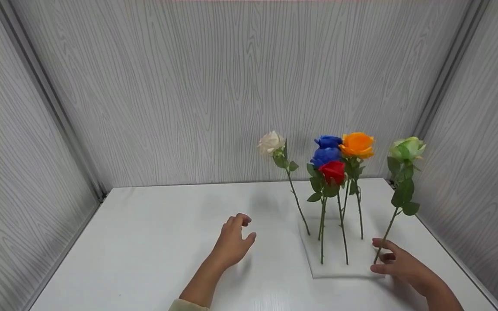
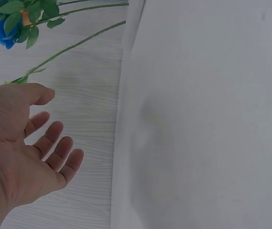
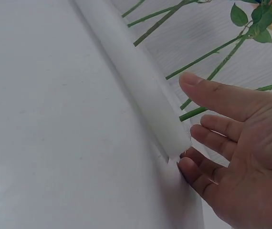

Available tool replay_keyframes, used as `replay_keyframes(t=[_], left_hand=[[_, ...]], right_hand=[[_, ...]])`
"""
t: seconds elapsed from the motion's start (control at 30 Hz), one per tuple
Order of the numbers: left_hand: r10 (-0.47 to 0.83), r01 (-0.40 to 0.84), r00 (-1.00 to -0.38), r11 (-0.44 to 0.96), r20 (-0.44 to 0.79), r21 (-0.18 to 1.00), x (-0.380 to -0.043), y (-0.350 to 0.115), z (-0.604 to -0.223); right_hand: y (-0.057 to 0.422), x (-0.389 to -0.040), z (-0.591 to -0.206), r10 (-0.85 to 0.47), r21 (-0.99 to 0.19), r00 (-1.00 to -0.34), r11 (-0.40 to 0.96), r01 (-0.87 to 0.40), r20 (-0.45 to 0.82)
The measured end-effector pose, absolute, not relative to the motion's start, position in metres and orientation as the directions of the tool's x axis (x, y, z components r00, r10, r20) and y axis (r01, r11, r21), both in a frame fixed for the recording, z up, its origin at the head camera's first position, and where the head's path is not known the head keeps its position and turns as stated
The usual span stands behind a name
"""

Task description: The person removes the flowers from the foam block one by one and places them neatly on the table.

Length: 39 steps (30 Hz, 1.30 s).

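A white foam block (image 1: 348, 271) lies on the right part of the table, with several roses standing in it. A pale green rose (image 1: 408, 149) leans to the right at its front right corner. My right hand (image 1: 404, 264) is around the foot of that stem, thumb and fingers spread apart. In the right wrist view, its lower fingertips (image 3: 189, 168) are right at the block's end. To the left of the block, my left hand (image 1: 232, 242) hovers over the table, fingers loosely bent and holding nothing.
A white rose (image 1: 271, 142) tilts left at the block's back left. Between it and the green one stand two blue roses (image 1: 326, 156), a red rose (image 1: 332, 172) and an orange rose (image 1: 357, 144). Wood-grain panels (image 1: 197, 95) enclose the white table (image 1: 145, 242) at the back and sides.
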<state>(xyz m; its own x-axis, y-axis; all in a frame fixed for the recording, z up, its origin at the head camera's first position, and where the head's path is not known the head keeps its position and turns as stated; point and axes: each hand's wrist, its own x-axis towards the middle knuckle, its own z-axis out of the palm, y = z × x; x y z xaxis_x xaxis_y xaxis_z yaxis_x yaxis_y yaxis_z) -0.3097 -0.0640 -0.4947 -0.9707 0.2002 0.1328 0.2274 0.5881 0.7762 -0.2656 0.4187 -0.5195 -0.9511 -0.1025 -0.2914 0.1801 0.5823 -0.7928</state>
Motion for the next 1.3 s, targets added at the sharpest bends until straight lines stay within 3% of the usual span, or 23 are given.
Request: replay_keyframes(t=[0.77, 1.3], left_hand=[[0.297, 0.216, -0.952, 0.471, 0.076, 0.855, -0.304, -0.019, -0.503], [0.376, 0.058, -0.926, 0.242, -0.038, 0.968, -0.292, 0.039, -0.504]], right_hand=[[0.430, -0.270, -0.529, -0.138, -0.739, -0.938, 0.656, 0.154, -0.318], [0.431, -0.267, -0.530, -0.156, -0.761, -0.943, 0.636, 0.132, -0.294]])
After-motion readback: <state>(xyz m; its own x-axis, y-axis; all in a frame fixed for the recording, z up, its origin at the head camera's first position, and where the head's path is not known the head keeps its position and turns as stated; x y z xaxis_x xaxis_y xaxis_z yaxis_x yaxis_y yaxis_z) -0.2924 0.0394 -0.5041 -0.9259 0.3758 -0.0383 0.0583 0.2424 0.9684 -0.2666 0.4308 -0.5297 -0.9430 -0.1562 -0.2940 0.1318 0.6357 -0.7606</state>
